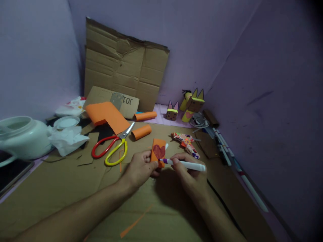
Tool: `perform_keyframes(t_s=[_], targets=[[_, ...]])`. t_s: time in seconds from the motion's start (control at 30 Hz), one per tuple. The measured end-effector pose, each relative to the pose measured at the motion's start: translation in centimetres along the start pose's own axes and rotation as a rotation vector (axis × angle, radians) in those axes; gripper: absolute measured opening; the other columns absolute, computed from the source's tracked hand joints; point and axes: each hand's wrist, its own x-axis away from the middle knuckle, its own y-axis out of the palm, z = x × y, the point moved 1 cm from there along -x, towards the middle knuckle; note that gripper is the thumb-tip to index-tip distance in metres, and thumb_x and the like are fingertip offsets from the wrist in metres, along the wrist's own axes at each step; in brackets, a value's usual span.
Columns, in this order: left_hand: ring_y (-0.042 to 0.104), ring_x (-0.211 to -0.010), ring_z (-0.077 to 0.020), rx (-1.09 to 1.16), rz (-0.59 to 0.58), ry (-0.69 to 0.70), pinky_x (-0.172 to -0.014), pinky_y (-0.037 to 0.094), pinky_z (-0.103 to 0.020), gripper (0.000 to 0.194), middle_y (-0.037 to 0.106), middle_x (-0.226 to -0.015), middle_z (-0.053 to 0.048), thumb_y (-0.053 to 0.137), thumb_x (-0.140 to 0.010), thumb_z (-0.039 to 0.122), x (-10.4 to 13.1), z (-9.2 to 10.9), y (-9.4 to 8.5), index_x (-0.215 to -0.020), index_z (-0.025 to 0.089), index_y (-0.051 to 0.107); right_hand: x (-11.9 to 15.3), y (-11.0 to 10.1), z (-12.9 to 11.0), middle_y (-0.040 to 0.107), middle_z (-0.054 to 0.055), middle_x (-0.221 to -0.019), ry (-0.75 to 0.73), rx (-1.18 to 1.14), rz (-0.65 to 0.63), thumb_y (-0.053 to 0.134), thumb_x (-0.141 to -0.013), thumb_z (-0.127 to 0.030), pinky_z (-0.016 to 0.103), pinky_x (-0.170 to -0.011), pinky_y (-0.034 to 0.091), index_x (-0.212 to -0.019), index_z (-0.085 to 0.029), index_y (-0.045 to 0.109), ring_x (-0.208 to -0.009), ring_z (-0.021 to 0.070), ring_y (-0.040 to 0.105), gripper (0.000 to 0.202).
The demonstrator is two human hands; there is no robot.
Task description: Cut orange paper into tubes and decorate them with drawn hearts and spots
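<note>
My left hand [141, 168] grips a small orange paper piece [155, 143] with a dark red heart [159, 152] coloured on its front; whether it is flat or a tube I cannot tell. In my right hand [193, 178] is a white marker [189, 164] with a purple collar, held like a pen. The marker's tip meets the lower part of the heart. To the left lie scissors [122, 137] with one red and one yellow handle, blades apart. Two orange paper rolls [141, 132] lie beyond my left hand.
A folded orange sheet [107, 116] and cardboard panels [126, 64] stand at the back. Paper animal figures [195, 104] sit at the back right. A patterned glue gun [185, 141] lies right of centre, with several markers [248, 185] along the wall. A white teapot [27, 137] is left.
</note>
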Motion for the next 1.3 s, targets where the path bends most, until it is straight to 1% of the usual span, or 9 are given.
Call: perform_keyframes(t_s=[0.2, 0.37, 0.5, 0.67, 0.83, 1.0, 1.17, 1.3], targets=[[0.062, -0.054, -0.0103, -0.005, -0.007, -0.002, -0.049, 0.053, -0.018, 0.016, 0.069, -0.066, -0.003, 0.063, -0.067, 0.007, 0.03, 0.19, 0.08, -0.082, 0.011, 0.067, -0.07, -0.11, -0.17, 0.060, -0.001, -0.055, 0.029, -0.002, -0.012, 0.057, -0.084, -0.032, 0.021, -0.040, 0.033, -0.072, -0.018, 0.068, -0.045, 0.0107, 0.050, 0.021], [0.061, -0.052, -0.0097, -0.003, 0.002, -0.007, -0.049, 0.053, -0.017, 0.015, 0.068, -0.063, -0.002, 0.064, -0.067, 0.008, 0.10, 0.25, 0.16, -0.081, 0.010, 0.067, -0.14, -0.20, -0.15, 0.060, -0.001, -0.055, 0.034, 0.002, 0.002, 0.057, -0.083, -0.030, 0.021, -0.043, 0.035, -0.071, -0.018, 0.068, -0.047, 0.0115, 0.052, 0.020], [0.062, -0.054, -0.0104, -0.003, -0.008, 0.009, -0.049, 0.053, -0.017, 0.016, 0.069, -0.065, -0.003, 0.065, -0.065, 0.009, 0.07, 0.10, 0.05, -0.081, 0.010, 0.067, -0.22, -0.18, -0.21, 0.060, -0.001, -0.054, 0.044, -0.009, 0.009, 0.057, -0.082, -0.030, 0.021, -0.043, 0.036, -0.070, -0.018, 0.068, -0.046, 0.0115, 0.052, 0.020], [0.062, -0.053, -0.0101, -0.010, 0.011, 0.006, -0.048, 0.053, -0.017, 0.017, 0.069, -0.065, -0.002, 0.064, -0.065, 0.008, -0.01, -0.02, -0.10, -0.082, 0.010, 0.067, -0.15, -0.17, -0.32, 0.061, -0.001, -0.054, 0.040, -0.017, 0.056, 0.058, -0.080, -0.029, 0.022, -0.043, 0.035, -0.068, -0.018, 0.068, -0.046, 0.0115, 0.051, 0.019], [0.062, -0.056, -0.0105, -0.002, 0.009, 0.013, -0.050, 0.054, -0.017, 0.018, 0.070, -0.069, -0.004, 0.064, -0.065, 0.009, -0.04, 0.25, -0.05, -0.082, 0.010, 0.068, -0.10, -0.50, -0.21, 0.063, 0.000, -0.057, 0.066, -0.082, 0.153, 0.060, -0.081, -0.032, 0.023, -0.045, 0.041, -0.070, -0.018, 0.069, -0.049, 0.0134, 0.056, 0.020], [0.063, -0.055, -0.0115, 0.012, 0.032, -0.007, -0.051, 0.054, -0.019, 0.019, 0.071, -0.069, -0.004, 0.065, -0.063, 0.008, 0.00, 0.37, -0.03, -0.082, 0.011, 0.068, -0.27, -0.58, -0.11, 0.063, 0.000, -0.057, 0.062, -0.070, 0.141, 0.060, -0.082, -0.030, 0.023, -0.044, 0.040, -0.071, -0.018, 0.069, -0.048, 0.0131, 0.055, 0.019], [0.064, -0.058, -0.0127, 0.084, 0.018, 0.003, -0.052, 0.055, -0.020, 0.021, 0.070, -0.070, -0.005, 0.068, -0.061, 0.009, -0.09, 0.38, -0.13, -0.082, 0.011, 0.067, -0.40, -0.48, 0.02, 0.063, 0.001, -0.061, 0.050, -0.071, 0.193, 0.059, -0.083, -0.028, 0.024, -0.051, 0.043, -0.070, -0.018, 0.068, -0.056, 0.0142, 0.057, 0.019], [0.064, -0.059, -0.0122, 0.093, 0.016, -0.001, -0.053, 0.056, -0.020, 0.019, 0.070, -0.072, -0.005, 0.067, -0.063, 0.010, -0.06, 0.51, -0.19, -0.082, 0.010, 0.067, -0.36, -0.39, 0.14, 0.063, 0.000, -0.061, 0.052, -0.067, 0.158, 0.059, -0.085, -0.030, 0.024, -0.050, 0.042, -0.073, -0.018, 0.069, -0.054, 0.0136, 0.056, 0.020]])
